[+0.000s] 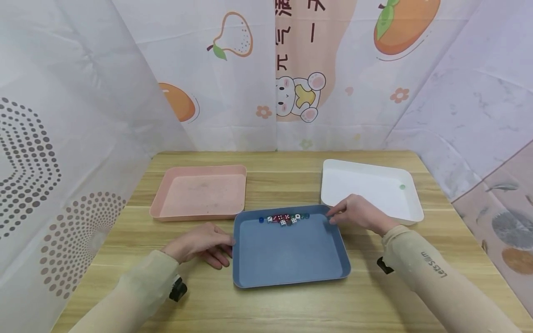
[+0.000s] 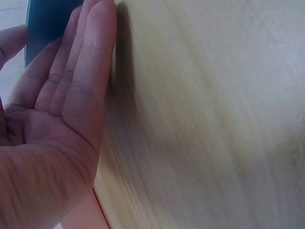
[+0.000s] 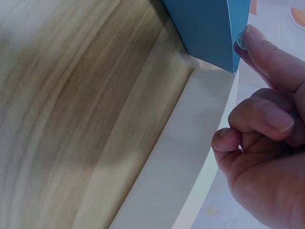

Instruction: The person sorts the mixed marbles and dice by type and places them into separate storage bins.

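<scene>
Between the thumb and forefinger of my right hand (image 1: 354, 212) is a small clear greenish glass bead (image 3: 241, 41). That hand is over the far right corner of the blue tray (image 1: 291, 259); its other fingers curl loosely. Along the tray's far wall lie several red dice (image 1: 287, 217), white dice (image 1: 269, 219) and a dark blue bead (image 1: 261, 220), with greenish beads (image 1: 306, 216) near the right end. My left hand (image 1: 204, 243) rests at the tray's left side, thumb at the rim, the fingers fairly straight along the outer wall.
A pink tray (image 1: 200, 217) stands at the back left of the wooden table (image 1: 200, 305). At the back right, a white tray (image 1: 362, 185) holds one small green bead (image 1: 402, 187). Printed curtains (image 1: 233, 101) enclose the table's back and sides.
</scene>
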{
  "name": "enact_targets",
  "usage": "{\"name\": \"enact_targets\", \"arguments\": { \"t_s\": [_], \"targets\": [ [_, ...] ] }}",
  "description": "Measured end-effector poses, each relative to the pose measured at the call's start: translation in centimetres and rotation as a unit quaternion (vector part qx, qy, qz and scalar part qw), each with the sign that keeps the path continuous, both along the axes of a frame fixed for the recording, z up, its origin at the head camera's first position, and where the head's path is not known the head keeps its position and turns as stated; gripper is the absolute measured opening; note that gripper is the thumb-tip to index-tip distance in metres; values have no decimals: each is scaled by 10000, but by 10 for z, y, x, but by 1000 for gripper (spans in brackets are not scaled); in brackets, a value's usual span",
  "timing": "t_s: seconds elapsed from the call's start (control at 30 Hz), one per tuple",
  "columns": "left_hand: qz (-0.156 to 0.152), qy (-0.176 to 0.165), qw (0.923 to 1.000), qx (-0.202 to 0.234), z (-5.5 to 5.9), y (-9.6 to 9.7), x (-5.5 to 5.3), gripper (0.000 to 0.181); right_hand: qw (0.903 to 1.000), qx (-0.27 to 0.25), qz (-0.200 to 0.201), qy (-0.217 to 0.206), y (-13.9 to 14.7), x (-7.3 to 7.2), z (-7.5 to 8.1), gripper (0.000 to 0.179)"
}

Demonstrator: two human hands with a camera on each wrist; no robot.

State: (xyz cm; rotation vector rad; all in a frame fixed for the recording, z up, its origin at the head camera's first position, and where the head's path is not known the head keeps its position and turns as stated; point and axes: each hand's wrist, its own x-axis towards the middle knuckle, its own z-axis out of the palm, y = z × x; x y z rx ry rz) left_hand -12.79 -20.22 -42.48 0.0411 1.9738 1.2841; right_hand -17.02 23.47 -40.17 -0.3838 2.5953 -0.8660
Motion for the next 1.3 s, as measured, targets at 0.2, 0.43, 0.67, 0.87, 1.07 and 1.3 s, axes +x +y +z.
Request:
{"name": "enact_targets", "arguments": {
  "t_s": [0.2, 0.43, 0.67, 0.87, 1.07, 1.3],
  "targets": [
    [7, -4, 10000, 14, 0, 0, 0, 34, 9999, 104, -62, -69, 5, -3, 5, 19],
    [24, 17, 10000, 48, 0, -1, 0, 34, 9999, 154, -65, 20, 17, -7, 13, 20],
    [49, 3, 10000, 29, 2, -1, 1, 34, 9996, 294, -40, 39, 28, -12, 21, 22],
    [99, -53, 9998, 143, 1, -1, 1, 32, 9993, 169, -218, -243, 40, -18, 23, 27],
    [87, -44, 9999, 127, 1, -1, 0, 32, 9989, 173, -289, -323, 50, -23, 24, 30],
    [60, -43, 9999, 118, 1, -1, 2, 32, 9983, 215, -323, -428, 66, -30, 21, 34]
  ]
}}
